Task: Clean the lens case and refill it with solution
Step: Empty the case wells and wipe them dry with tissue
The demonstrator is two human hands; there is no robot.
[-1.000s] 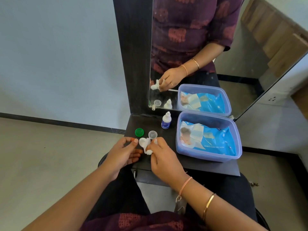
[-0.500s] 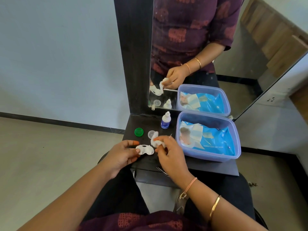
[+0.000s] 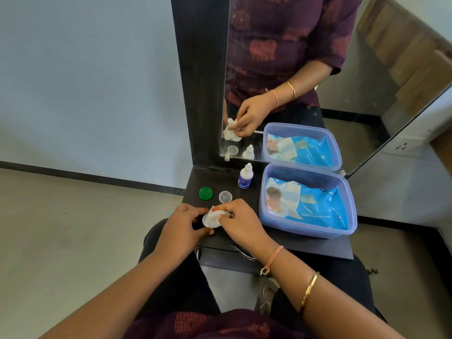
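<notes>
Left of tub [image 3: 269,223], off its near corner: both hands meet over shelf [image 3: 318,248].
Left hand [image 3: 182,228] holds case [image 3: 206,220], fingers curled round it. Only a rounded white edge of the case shows.
Right hand [image 3: 241,223] pinches wipe [image 3: 217,214], pressed into the case.
Green cap [image 3: 205,193] and clear cap [image 3: 225,196] lie loose left of tub, just beyond the hands.
Bottle [image 3: 245,177] stands upright beside tub's far left corner.

Judged: wiping step; refill not begun.

Risks:
- The case is small and probably slick, so a hard push from the wipe could pop it out of the left hand and off the shelf.
- A sweeping hand could knock the loose caps to the floor.
- Lint left in the wells would foul the solution.
</notes>
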